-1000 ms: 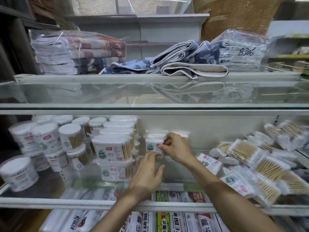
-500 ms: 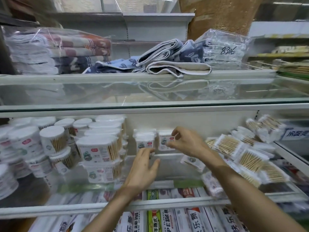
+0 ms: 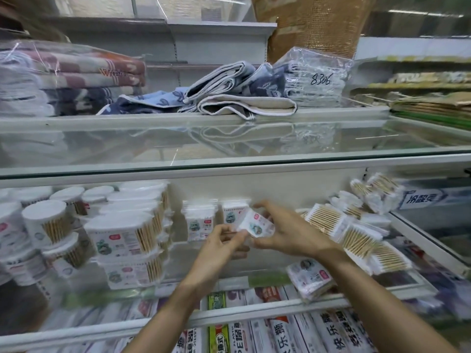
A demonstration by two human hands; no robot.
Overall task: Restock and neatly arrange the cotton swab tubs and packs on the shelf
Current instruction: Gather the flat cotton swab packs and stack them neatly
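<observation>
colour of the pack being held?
The pack is white, with a small red label and a teal figure; the head view shows it.

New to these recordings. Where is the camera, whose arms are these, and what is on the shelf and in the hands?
There is no machine: a person works with bare hands, and the one camera sits on their head, looking forward and down, so the arms reach in from below. The left hand and right hand together hold one small swab pack, tilted, in front of upright packs at the back of the glass shelf. To the left stand stacked swab tubs; to the right lies a loose heap of bagged swabs, and a lone pack lies near the front edge. Folded towels are on the shelf above.
</observation>
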